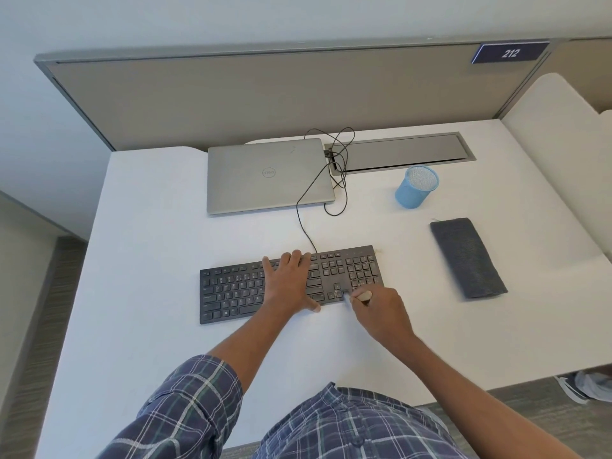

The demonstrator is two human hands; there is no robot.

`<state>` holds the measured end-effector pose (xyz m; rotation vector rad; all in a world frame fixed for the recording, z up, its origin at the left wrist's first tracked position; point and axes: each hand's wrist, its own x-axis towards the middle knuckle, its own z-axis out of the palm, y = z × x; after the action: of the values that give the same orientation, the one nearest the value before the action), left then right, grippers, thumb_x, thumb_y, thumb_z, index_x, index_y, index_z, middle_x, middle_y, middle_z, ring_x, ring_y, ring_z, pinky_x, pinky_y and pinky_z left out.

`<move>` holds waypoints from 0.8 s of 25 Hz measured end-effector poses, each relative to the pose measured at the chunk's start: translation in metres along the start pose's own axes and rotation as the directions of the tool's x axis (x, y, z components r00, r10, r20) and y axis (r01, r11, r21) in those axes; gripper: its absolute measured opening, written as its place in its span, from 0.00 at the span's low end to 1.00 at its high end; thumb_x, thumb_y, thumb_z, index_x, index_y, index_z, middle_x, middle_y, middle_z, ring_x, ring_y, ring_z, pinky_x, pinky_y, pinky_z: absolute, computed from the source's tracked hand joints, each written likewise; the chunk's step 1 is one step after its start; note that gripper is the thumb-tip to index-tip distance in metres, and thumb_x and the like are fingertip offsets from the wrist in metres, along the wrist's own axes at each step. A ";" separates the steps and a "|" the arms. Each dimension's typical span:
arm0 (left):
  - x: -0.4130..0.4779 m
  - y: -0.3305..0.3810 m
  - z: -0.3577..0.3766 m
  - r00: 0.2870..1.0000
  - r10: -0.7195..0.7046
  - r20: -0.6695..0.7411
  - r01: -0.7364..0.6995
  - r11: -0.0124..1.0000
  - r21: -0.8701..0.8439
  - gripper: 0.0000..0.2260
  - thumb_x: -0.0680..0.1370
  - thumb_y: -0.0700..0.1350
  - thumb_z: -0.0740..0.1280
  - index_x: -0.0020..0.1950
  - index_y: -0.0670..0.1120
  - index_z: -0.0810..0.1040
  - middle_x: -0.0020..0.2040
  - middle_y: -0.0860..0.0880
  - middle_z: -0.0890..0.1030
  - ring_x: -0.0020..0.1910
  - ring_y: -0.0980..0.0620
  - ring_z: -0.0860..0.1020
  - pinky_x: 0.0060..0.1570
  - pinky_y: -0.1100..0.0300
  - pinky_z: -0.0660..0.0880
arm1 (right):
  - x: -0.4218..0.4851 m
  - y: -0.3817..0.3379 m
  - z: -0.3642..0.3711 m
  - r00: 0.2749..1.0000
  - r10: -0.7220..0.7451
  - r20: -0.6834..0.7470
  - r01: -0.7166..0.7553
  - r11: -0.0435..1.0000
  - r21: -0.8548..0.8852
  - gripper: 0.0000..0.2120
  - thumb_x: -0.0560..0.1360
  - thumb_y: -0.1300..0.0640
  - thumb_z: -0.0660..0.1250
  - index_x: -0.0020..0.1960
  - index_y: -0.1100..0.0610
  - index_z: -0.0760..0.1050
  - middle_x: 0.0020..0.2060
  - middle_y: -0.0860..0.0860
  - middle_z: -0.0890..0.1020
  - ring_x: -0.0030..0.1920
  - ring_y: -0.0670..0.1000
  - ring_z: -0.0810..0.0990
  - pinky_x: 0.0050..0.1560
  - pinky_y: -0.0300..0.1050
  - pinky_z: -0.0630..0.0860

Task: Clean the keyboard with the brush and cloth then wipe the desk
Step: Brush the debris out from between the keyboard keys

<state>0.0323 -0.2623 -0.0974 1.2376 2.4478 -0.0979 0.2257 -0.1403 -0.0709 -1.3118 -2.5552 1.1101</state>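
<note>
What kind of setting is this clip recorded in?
Most likely an office workstation: a white desk backed by a grey partition panel bearing a 212 number sign, plus a closed Dell laptop and wired keyboard.

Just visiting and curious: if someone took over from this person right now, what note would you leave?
Left hand lies flat on the keyboard, fingers spread.
Right hand grips the brush, its tip on keys near the keyboard's right end.
The cloth lies folded on the desk, right of the keyboard, apart from both hands.
Brushing is under way; how far, cannot tell.
Left: cloth wipe of keyboard, then desk.
</note>
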 end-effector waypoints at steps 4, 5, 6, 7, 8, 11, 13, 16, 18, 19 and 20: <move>0.000 0.000 0.000 1.000 -0.002 0.005 0.002 1.000 0.008 0.60 0.63 0.75 0.78 0.86 0.50 0.55 0.80 0.50 0.63 0.80 0.45 0.63 0.78 0.27 0.56 | 0.009 -0.011 -0.006 1.000 -0.010 -0.011 0.010 0.998 0.061 0.06 0.77 0.56 0.73 0.42 0.49 0.86 0.35 0.43 0.85 0.39 0.53 0.84 0.41 0.49 0.81; 0.000 0.001 -0.001 1.000 -0.002 0.007 0.002 1.000 0.010 0.60 0.63 0.75 0.78 0.85 0.50 0.55 0.80 0.50 0.63 0.80 0.45 0.63 0.78 0.27 0.56 | 0.014 -0.016 -0.005 1.000 0.009 -0.028 -0.006 0.994 0.107 0.06 0.76 0.56 0.74 0.41 0.48 0.86 0.34 0.42 0.85 0.38 0.53 0.84 0.40 0.50 0.81; 0.000 0.001 -0.001 1.000 -0.002 0.009 0.002 1.000 0.013 0.60 0.63 0.75 0.78 0.85 0.50 0.55 0.80 0.50 0.63 0.80 0.45 0.63 0.78 0.27 0.56 | 0.019 -0.020 -0.003 0.998 0.028 -0.048 -0.022 0.990 0.136 0.05 0.76 0.55 0.74 0.42 0.48 0.85 0.35 0.42 0.85 0.38 0.53 0.84 0.40 0.50 0.82; 0.000 0.001 -0.001 1.000 -0.002 0.012 0.002 1.000 0.013 0.60 0.63 0.75 0.78 0.85 0.50 0.55 0.80 0.50 0.63 0.80 0.45 0.63 0.78 0.27 0.56 | 0.022 -0.024 -0.001 0.997 0.035 -0.069 -0.026 0.991 0.132 0.04 0.76 0.55 0.74 0.43 0.48 0.86 0.37 0.43 0.85 0.40 0.53 0.84 0.42 0.50 0.82; 0.000 0.001 -0.001 1.000 -0.003 0.011 0.003 1.000 0.012 0.60 0.63 0.75 0.78 0.85 0.50 0.55 0.80 0.50 0.63 0.80 0.45 0.63 0.78 0.27 0.56 | 0.024 -0.027 0.003 0.996 0.031 -0.083 -0.022 0.995 0.101 0.04 0.77 0.55 0.74 0.44 0.49 0.86 0.39 0.43 0.86 0.42 0.52 0.84 0.44 0.50 0.82; 0.000 0.001 -0.001 1.000 -0.003 0.013 0.003 1.000 0.011 0.60 0.63 0.74 0.79 0.85 0.50 0.55 0.80 0.50 0.63 0.80 0.45 0.63 0.78 0.26 0.56 | 0.019 -0.027 0.017 0.994 -0.003 -0.105 0.006 0.999 0.033 0.06 0.79 0.58 0.70 0.45 0.52 0.85 0.40 0.46 0.86 0.43 0.53 0.83 0.44 0.49 0.80; 0.000 0.002 -0.001 1.000 -0.002 0.011 0.002 1.000 0.009 0.60 0.63 0.74 0.79 0.85 0.50 0.56 0.79 0.50 0.64 0.79 0.45 0.63 0.78 0.26 0.56 | 0.013 -0.023 0.026 0.992 -0.041 -0.123 0.043 0.999 0.013 0.06 0.79 0.60 0.69 0.47 0.55 0.85 0.42 0.49 0.86 0.44 0.55 0.83 0.44 0.50 0.80; -0.001 0.002 -0.002 1.000 0.001 0.004 -0.001 1.000 0.005 0.59 0.63 0.74 0.79 0.85 0.50 0.57 0.79 0.50 0.64 0.79 0.45 0.64 0.78 0.26 0.56 | 0.008 -0.020 0.033 0.986 -0.064 -0.156 0.069 0.997 0.024 0.05 0.79 0.61 0.71 0.49 0.56 0.86 0.44 0.50 0.87 0.45 0.54 0.83 0.46 0.48 0.80; -0.001 0.001 -0.002 1.000 0.002 0.002 -0.002 1.000 0.004 0.59 0.63 0.74 0.79 0.85 0.50 0.57 0.79 0.50 0.64 0.79 0.45 0.64 0.78 0.26 0.56 | 0.005 -0.019 0.034 0.982 -0.074 -0.175 0.077 0.997 0.012 0.05 0.80 0.61 0.71 0.50 0.56 0.86 0.44 0.50 0.87 0.44 0.54 0.84 0.45 0.44 0.77; -0.001 0.001 -0.001 1.000 0.002 0.001 -0.002 1.000 0.000 0.59 0.63 0.74 0.79 0.84 0.50 0.57 0.78 0.50 0.64 0.79 0.45 0.64 0.78 0.26 0.56 | 0.003 -0.018 0.035 0.981 -0.077 -0.179 0.081 0.997 0.014 0.05 0.80 0.60 0.71 0.51 0.56 0.86 0.45 0.50 0.88 0.45 0.53 0.84 0.45 0.44 0.77; -0.001 0.001 -0.001 1.000 0.003 0.000 -0.003 1.000 -0.004 0.59 0.63 0.74 0.79 0.84 0.50 0.57 0.78 0.50 0.64 0.79 0.45 0.64 0.78 0.26 0.56 | 0.001 -0.018 0.035 0.982 -0.074 -0.176 0.080 0.996 0.028 0.05 0.80 0.60 0.71 0.52 0.56 0.87 0.46 0.50 0.88 0.46 0.53 0.84 0.46 0.45 0.79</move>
<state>0.0334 -0.2623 -0.0964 1.2396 2.4450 -0.0916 0.1999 -0.1666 -0.0861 -1.2311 -2.4273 0.9746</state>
